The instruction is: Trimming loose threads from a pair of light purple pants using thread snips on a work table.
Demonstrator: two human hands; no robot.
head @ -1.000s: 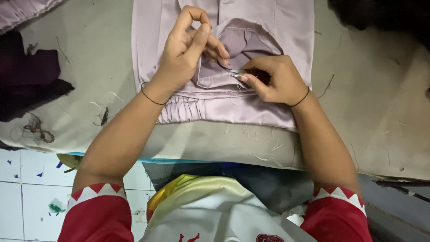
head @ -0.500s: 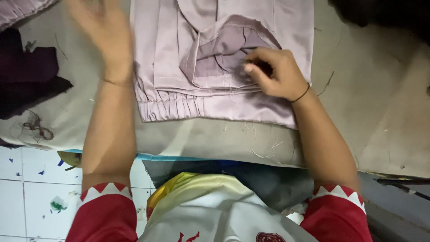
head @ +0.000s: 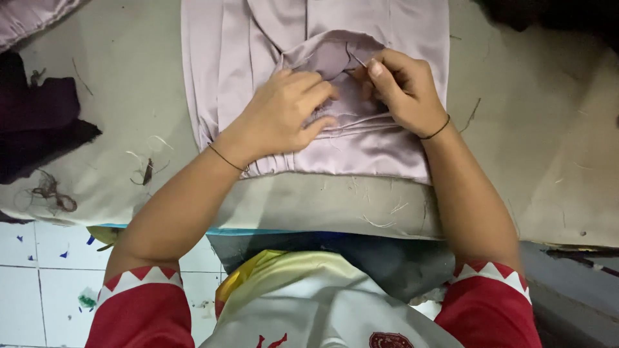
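Head view: the lilac satin garment (head: 271, 64) lay flat on the beige worktable (head: 554, 161), with the left hand (head: 284, 113) curled and pressing down on its gathered fold. The right hand (head: 403, 87) pinched a thin needle (head: 356, 59) just above the fold, the two hands nearly touching; dark fabric scraps (head: 39, 122) sat well apart at the table's left edge.

place: small sewing or tailoring workshop | tabletop (head: 116, 122): worn beige covering littered with loose thread clippings (head: 55, 193) | goods: folded lilac satin garment (head: 258, 38) far centre, dark fabric scraps (head: 39, 122) left | floor (head: 32, 270): white tiles with bits of cloth, near left
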